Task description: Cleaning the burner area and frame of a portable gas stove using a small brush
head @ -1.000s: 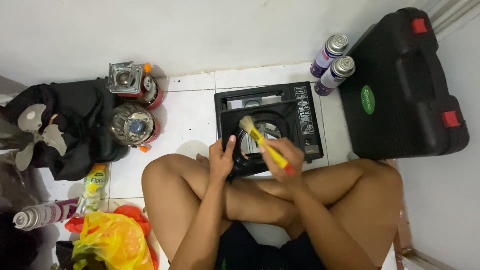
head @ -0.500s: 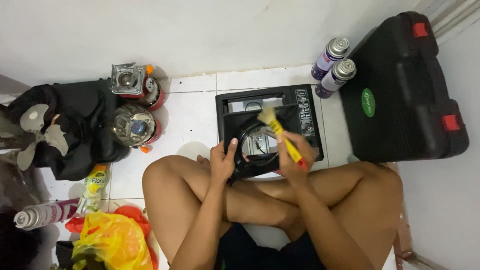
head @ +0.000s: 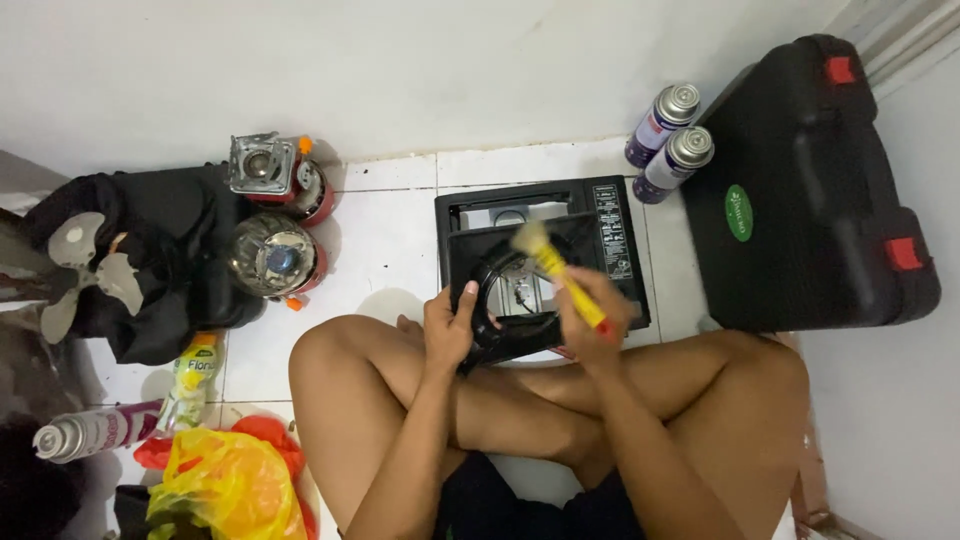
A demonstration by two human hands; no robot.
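A black portable gas stove (head: 600, 215) lies on the white tiled floor in front of my crossed legs. My left hand (head: 448, 328) grips the stove's near left edge by the round burner ring (head: 495, 290). My right hand (head: 600, 300) is shut on a yellow-handled brush (head: 562, 275), whose pale bristles (head: 528, 240) rest over the stove's upper middle, blurred by motion.
Two gas canisters (head: 668, 135) stand by the wall right of the stove, beside a large black carry case (head: 810, 190). Left are two small camping burners (head: 270, 215), black cloth with fan blades (head: 85, 270), a spray can (head: 85, 432) and a yellow plastic bag (head: 225, 485).
The brush swept from the stove's left side to the right, then back toward the middle. My left hand stays on the stove's edge.
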